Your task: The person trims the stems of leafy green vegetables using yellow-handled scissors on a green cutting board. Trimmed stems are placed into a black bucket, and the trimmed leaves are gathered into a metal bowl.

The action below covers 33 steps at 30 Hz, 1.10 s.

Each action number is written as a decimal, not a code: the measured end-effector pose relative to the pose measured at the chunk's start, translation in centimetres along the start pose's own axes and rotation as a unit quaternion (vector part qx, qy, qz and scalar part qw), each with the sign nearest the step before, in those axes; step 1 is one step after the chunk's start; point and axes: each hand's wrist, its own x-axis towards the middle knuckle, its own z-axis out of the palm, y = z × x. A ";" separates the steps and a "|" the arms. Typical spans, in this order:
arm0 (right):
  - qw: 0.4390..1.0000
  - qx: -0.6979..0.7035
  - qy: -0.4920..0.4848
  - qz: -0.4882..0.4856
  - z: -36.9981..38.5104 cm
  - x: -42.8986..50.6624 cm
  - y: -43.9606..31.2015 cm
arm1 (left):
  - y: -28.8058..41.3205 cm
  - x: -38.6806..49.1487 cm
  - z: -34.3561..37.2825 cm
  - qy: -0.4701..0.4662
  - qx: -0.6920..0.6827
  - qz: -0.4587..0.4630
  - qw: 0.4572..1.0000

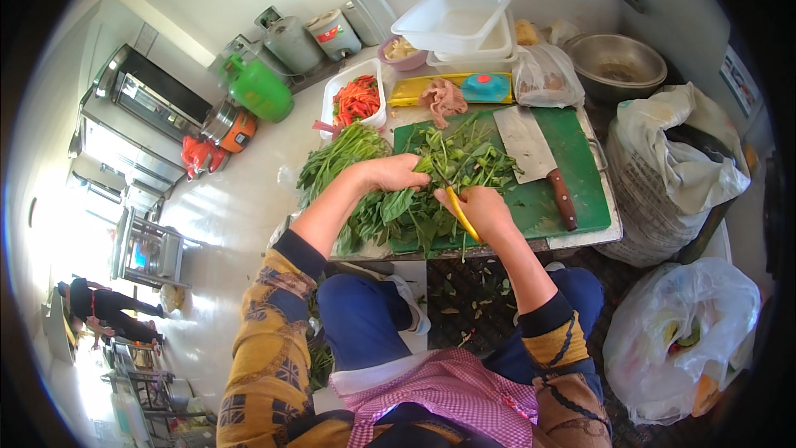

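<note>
My left hand (pixel 398 172) grips leafy green stems (pixel 425 165) over the near-left part of a green cutting board (pixel 584 155). Close beside it, my right hand (pixel 484 210) is closed around a small yellow-handled cutting tool (pixel 463 219). Its thin blade points into the leaves; whether it is a knife or scissors I cannot tell. Loose leaves and cut stems (pixel 476 158) lie past both hands. A pile of long-stemmed greens (pixel 339 152) rests left of the board. On the board's right lies a cleaver (pixel 528 144) with a brown wooden handle.
Behind the board stand a white tub of red chillies (pixel 357 102), a yellow tray (pixel 407 92) and stacked white plastic tubs (pixel 451 22). Metal bowls (pixel 615 65), a woven sack (pixel 659 174) and a clear plastic bag (pixel 678 348) are to the right. A person (pixel 109 311) stands far left.
</note>
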 end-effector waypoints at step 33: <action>0.985 0.057 0.120 -0.109 1.0 -3.7 -2.8 | 3.6 -7.7 1.4 0.453 0.638 0.099 0.615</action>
